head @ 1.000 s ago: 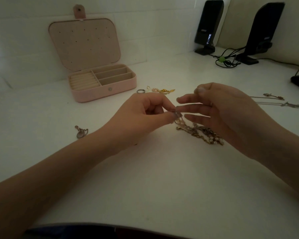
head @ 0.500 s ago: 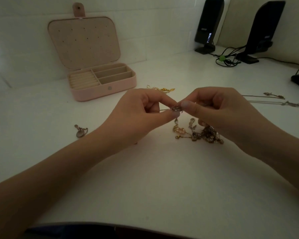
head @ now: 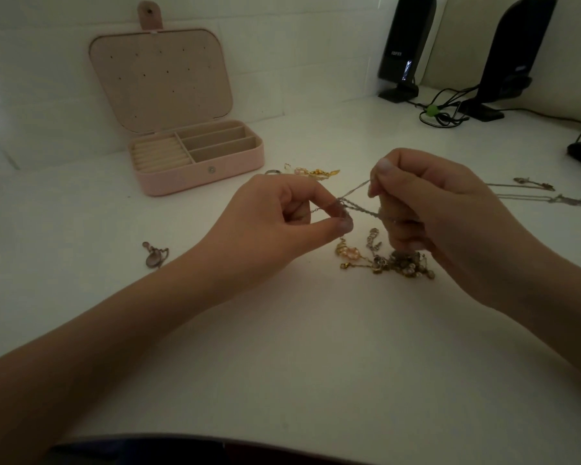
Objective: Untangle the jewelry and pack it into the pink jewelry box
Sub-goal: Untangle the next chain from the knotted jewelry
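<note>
While your left hand (head: 282,223) and right hand (head: 426,209) each pinch the thin silver chain (head: 356,199) above the gold tangled heap (head: 389,261), tease strands apart gently; the open pink jewelry box (head: 198,176) waits far left.
</note>
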